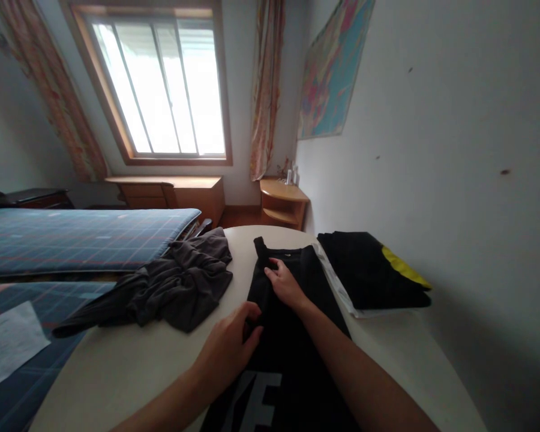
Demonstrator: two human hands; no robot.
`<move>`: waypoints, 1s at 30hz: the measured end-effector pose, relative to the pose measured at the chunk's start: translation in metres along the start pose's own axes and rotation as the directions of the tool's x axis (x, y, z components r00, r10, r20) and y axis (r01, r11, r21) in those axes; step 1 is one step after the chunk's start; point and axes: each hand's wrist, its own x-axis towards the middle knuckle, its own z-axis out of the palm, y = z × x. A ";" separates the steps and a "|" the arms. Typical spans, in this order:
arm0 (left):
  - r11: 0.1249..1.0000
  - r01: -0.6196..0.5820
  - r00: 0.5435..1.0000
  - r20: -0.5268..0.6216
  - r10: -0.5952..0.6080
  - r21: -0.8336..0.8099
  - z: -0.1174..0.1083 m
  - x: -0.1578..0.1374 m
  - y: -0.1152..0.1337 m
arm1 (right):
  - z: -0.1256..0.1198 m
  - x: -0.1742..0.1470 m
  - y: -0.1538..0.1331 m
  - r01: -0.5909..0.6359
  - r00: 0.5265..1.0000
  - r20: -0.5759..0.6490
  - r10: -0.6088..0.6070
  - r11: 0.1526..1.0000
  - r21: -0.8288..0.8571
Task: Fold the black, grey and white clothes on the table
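Under the right hand (287, 284), a black garment (288, 345) lies on the table (153, 372)

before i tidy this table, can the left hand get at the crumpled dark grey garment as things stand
Probably yes: the dark grey garment lies near the left hand, with bare tabletop between. The fingers are at the edge of the black garment; whether they grip it is unclear.

Bare left hand (227, 343) at the garment's (292, 363) left edge, bare right hand (288, 286) over it; slim fingers (251, 308), bare, smooth forearms (353, 369), broader away from the hands.
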 end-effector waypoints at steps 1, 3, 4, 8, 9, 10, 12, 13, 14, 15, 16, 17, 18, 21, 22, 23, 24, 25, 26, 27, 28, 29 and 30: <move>0.997 -0.007 1.000 0.010 0.008 -0.080 0.000 -0.001 0.002 | -0.002 0.002 -0.001 -0.016 1.000 -0.027 0.016 1.000 -0.006; 0.979 -0.052 0.996 0.061 0.065 -0.195 0.000 -0.003 0.007 | -0.009 0.005 -0.003 -0.034 0.994 -0.109 0.025 0.996 -0.077; 0.971 -0.092 0.990 0.089 0.114 -0.221 0.001 -0.005 0.009 | -0.012 0.005 -0.002 -0.045 0.989 -0.145 0.028 0.992 -0.118; 0.952 -0.269 0.935 0.197 0.295 -0.145 0.004 -0.008 0.009 | -0.023 -0.001 0.001 -0.079 0.980 -0.198 0.030 0.966 -0.245; 0.948 -0.300 0.919 0.235 0.317 -0.106 0.004 -0.008 0.008 | -0.024 -0.004 0.002 -0.077 0.978 -0.207 0.011 0.947 -0.313; 0.944 -0.321 0.903 0.277 0.328 -0.070 0.005 -0.008 0.007 | -0.025 -0.007 0.001 -0.068 0.977 -0.214 -0.019 0.917 -0.392; 0.940 -0.340 0.876 0.359 0.321 -0.013 0.006 -0.008 0.006 | -0.027 -0.013 -0.001 -0.050 0.977 -0.201 -0.077 0.828 -0.559; 0.941 -0.339 0.868 0.387 0.310 0.007 0.006 -0.008 0.006 | -0.029 -0.016 -0.004 -0.045 0.979 -0.181 -0.089 0.778 -0.626; 0.942 -0.336 0.862 0.410 0.299 0.020 0.006 -0.008 0.006 | -0.030 -0.019 -0.007 -0.042 0.984 -0.154 -0.088 0.728 -0.684; 0.942 -0.335 0.856 0.426 0.292 0.028 0.006 -0.008 0.007 | -0.033 -0.021 -0.010 -0.041 0.990 -0.122 -0.072 0.678 -0.734; 0.942 -0.335 0.852 0.438 0.287 0.034 0.006 -0.009 0.007 | -0.035 -0.024 -0.014 -0.038 0.995 -0.086 -0.045 0.631 -0.775; 0.941 -0.335 0.849 0.446 0.283 0.041 0.005 -0.009 0.007 | -0.038 -0.027 -0.018 -0.030 0.999 -0.045 -0.011 0.592 -0.805; 0.940 -0.337 0.847 0.453 0.280 0.050 0.004 -0.008 0.006 | -0.042 -0.029 -0.022 -0.013 1.000 0.002 0.026 0.565 -0.825; 0.931 -0.357 0.843 0.458 0.283 0.081 0.002 -0.003 -0.002 | -0.050 -0.035 -0.031 0.072 0.976 0.173 0.133 0.551 -0.831; 0.926 -0.365 0.844 0.452 0.288 0.092 0.001 -0.001 -0.006 | -0.051 -0.036 -0.033 0.107 0.959 0.235 0.157 0.566 -0.817; 0.922 -0.372 0.849 0.440 0.293 0.105 0.000 0.002 -0.010 | -0.052 -0.036 -0.033 0.136 0.941 0.289 0.178 0.583 -0.801; 0.919 -0.376 0.857 0.422 0.295 0.121 -0.001 0.005 -0.013 | -0.051 -0.036 -0.032 0.149 0.924 0.327 0.199 0.598 -0.787; 0.917 -0.373 0.871 0.394 0.293 0.142 -0.002 0.007 -0.014 | -0.049 -0.035 -0.029 0.148 0.912 0.347 0.220 0.611 -0.777; 0.918 -0.360 0.889 0.359 0.282 0.169 -0.004 0.009 -0.014 | -0.047 -0.033 -0.026 0.136 0.906 0.351 0.237 0.622 -0.771; 0.919 -0.338 0.909 0.321 0.264 0.204 -0.005 0.009 -0.012 | -0.044 -0.031 -0.021 0.120 0.907 0.342 0.244 0.630 -0.767; 0.919 -0.310 0.928 0.286 0.237 0.244 -0.006 0.009 -0.008 | -0.041 -0.028 -0.015 0.106 0.916 0.324 0.238 0.636 -0.765; 0.917 -0.278 0.944 0.258 0.205 0.286 -0.007 0.007 -0.002 | -0.037 -0.025 -0.008 0.105 0.929 0.305 0.211 0.640 -0.761; 0.913 -0.246 0.955 0.241 0.171 0.326 -0.008 0.005 0.004 | -0.034 -0.021 -0.001 0.119 0.944 0.287 0.164 0.640 -0.759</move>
